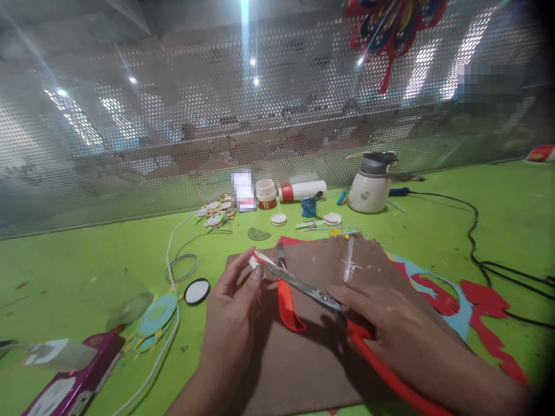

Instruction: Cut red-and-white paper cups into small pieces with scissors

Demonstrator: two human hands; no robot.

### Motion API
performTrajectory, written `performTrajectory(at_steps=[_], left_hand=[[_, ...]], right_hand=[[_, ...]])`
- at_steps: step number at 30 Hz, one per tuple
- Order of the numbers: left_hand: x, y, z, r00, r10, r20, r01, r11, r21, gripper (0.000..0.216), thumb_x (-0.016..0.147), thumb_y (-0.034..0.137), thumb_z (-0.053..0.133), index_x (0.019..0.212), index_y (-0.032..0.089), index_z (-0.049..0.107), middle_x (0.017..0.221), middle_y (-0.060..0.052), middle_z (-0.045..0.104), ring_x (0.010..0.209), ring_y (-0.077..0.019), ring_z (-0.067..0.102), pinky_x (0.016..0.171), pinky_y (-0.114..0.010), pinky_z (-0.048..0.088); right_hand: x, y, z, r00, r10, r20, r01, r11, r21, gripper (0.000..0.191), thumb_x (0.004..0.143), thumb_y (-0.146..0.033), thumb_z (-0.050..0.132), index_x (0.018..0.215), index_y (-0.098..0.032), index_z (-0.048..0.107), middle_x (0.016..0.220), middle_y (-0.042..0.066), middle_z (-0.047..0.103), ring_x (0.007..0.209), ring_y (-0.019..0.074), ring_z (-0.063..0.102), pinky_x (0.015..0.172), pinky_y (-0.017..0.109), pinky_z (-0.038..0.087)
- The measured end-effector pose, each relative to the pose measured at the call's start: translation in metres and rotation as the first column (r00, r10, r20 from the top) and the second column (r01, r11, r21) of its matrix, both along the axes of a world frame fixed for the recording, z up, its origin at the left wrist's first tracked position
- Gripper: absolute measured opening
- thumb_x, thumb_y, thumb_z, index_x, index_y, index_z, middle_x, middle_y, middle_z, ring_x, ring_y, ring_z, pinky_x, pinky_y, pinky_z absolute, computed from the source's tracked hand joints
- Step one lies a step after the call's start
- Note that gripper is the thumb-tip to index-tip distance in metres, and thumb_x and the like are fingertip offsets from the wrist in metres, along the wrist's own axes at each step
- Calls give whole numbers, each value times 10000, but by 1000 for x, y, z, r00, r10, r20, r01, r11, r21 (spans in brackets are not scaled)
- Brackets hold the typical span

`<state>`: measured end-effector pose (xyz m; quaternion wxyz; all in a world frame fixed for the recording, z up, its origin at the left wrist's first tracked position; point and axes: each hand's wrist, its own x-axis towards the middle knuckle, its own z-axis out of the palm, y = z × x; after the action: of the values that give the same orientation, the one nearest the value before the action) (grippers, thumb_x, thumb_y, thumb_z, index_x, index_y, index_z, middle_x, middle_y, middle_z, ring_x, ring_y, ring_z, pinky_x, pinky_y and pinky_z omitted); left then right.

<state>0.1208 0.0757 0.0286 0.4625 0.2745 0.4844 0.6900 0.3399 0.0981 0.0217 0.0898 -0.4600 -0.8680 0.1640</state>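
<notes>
My left hand is closed, pinching a small white piece with a red band between thumb and fingers. In my right hand is a pair of scissors with long red handles. Their blade tips reach the white piece; whether they are cutting into it I cannot tell. Both hands are above a brown cardboard sheet. Lying on that sheet, just beyond the blades, is a tool with an orange-red loop handle and a dark end. A clear thin stick rests near the sheet's far edge.
Along the back stand a white jug, a blue jar and a white-red tub, beside a lying white-red tube. Left are a white cable, a blue paper disc and a purple power strip. Red paper scraps lie right.
</notes>
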Motion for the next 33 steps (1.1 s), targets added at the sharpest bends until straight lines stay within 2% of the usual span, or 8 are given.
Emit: performTrajectory(at_steps=[3,8,14,21,27,33], left_hand=[[-1,0,-1,999,-6,-32,7,1000,18,378,776,323,871,1119,205,765,1086,-95,817,860,-222,786,790,-322,622],[-2,1,-4,999,4,-34,-3,1000,20,399,788,340,864,1145,205,748,1080,-94,818,837,-215,787,813,-339,625],[1,2,-4,999,37,-1,-37,999,-4,470,737,345,901,1155,197,745,1107,-111,815,882,-243,793,822,-353,628],[2,-1,0,998,61,4,-61,998,-22,467,712,330,914,1132,197,761,1185,-117,793,992,-282,782,864,-373,630],[2,2,-2,999,51,0,-51,999,-20,462,749,326,893,1163,186,745,1139,-121,809,949,-259,787,863,-364,621],[1,3,-3,997,70,-17,-70,997,-22,476,738,328,898,1165,183,746,1096,-114,814,873,-229,789,780,-313,617]], right_hand=[[1,-1,-1,1000,6,-8,-6,999,40,374,821,-47,507,1069,-253,698,1167,97,747,1062,316,712,921,516,578],[0,0,-4,999,26,-27,-23,996,90,338,787,-40,527,991,-239,709,999,82,752,936,297,722,891,487,585],[-1,-2,-5,999,10,-38,-10,1000,1,383,804,-41,500,1058,-250,696,1102,85,727,1016,309,696,934,537,558],[-2,-4,1,1000,6,-31,-5,1000,23,424,804,-38,504,1095,-264,711,1107,71,750,1025,301,714,906,478,573],[-2,-4,0,1000,5,-23,-5,1000,21,476,802,-10,499,1143,-266,712,1104,72,754,1033,299,706,898,467,560],[-2,-4,2,1000,-13,-16,13,1000,23,381,807,-33,551,1050,-265,730,1076,63,761,976,293,713,903,455,560]])
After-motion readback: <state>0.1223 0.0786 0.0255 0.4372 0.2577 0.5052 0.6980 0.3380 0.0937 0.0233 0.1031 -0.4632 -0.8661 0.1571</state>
